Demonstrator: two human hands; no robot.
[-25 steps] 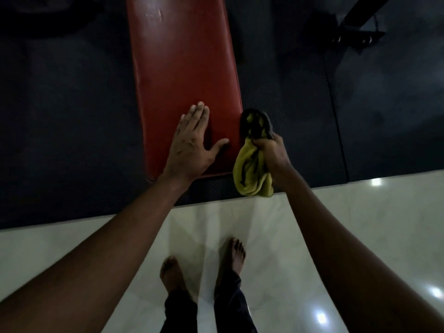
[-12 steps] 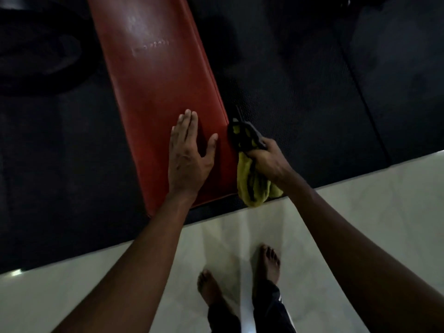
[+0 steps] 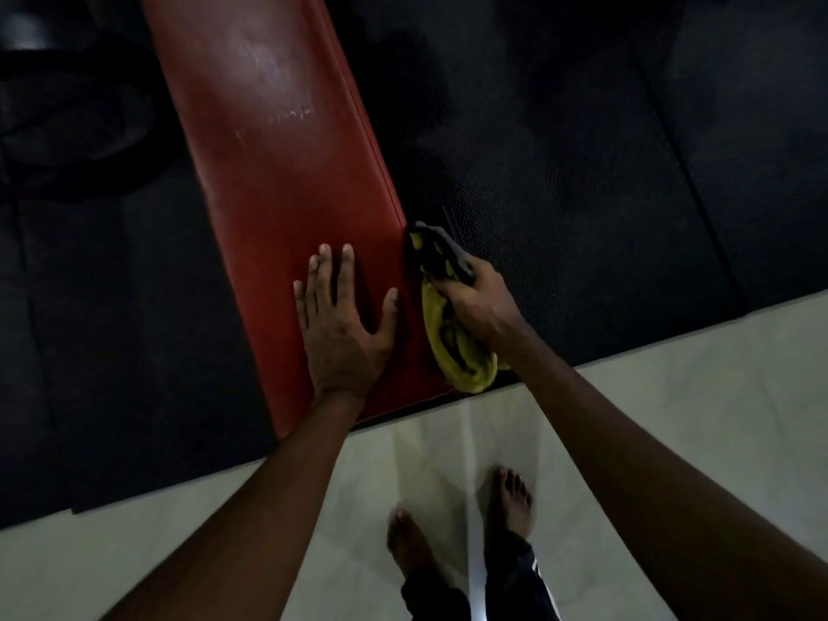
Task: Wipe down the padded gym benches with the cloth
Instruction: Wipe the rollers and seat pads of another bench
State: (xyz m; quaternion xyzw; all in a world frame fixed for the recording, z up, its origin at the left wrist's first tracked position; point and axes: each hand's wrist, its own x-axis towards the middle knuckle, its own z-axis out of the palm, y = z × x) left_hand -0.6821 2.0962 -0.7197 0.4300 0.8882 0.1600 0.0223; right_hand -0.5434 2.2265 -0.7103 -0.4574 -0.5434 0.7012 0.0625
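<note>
A long red padded bench [image 3: 278, 172] runs from the top of the view down to the near middle, tilted a little to the left. My left hand [image 3: 342, 324] lies flat on its near end, fingers straight and spread. My right hand [image 3: 479, 302] grips a bunched yellow and dark cloth [image 3: 457, 347] against the bench's right side edge. The cloth's upper end sticks out past my fingers and its lower end hangs below my hand.
Black rubber matting [image 3: 560, 150] surrounds the bench. A dark round object [image 3: 76, 123], too dim to identify, lies on the mat at the left. Pale glossy tile floor [image 3: 694, 396] begins just behind the bench end, where my bare feet [image 3: 461, 526] stand.
The view has swung, so the bench now leans left and lies lower in view. My right hand with the cloth has stayed at the bench's right edge. My left hand stays flat on the pad.
</note>
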